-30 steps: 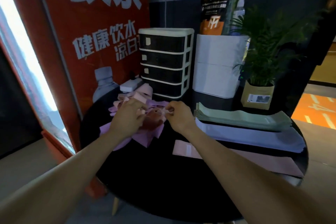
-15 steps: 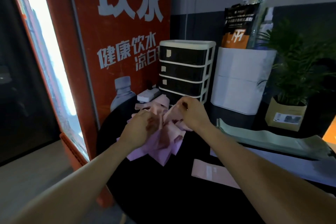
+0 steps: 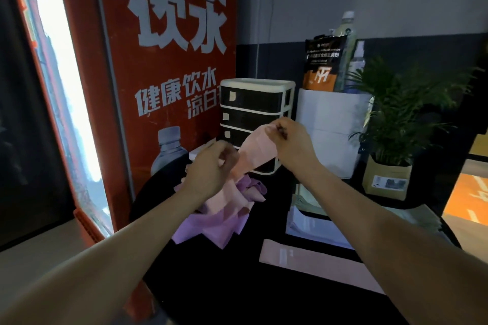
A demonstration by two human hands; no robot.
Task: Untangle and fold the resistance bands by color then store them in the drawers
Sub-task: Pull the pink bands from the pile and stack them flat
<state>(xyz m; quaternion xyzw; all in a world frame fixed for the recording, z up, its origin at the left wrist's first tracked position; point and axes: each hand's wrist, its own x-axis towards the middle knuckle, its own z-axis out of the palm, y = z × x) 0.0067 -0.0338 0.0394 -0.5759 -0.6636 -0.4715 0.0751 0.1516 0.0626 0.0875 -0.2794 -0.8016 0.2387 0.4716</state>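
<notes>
head | both hands (image 3: 211, 170) (image 3: 291, 141) pinch pink band (image 3: 257, 152) | rises rightward | left grip seemingly closed

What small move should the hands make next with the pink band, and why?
Probably keep drawing the pink band up and clear of the pile. The right hand pinches its raised end, the left hand grips it lower down, and its lower part is still caught among the purple bands.
</notes>
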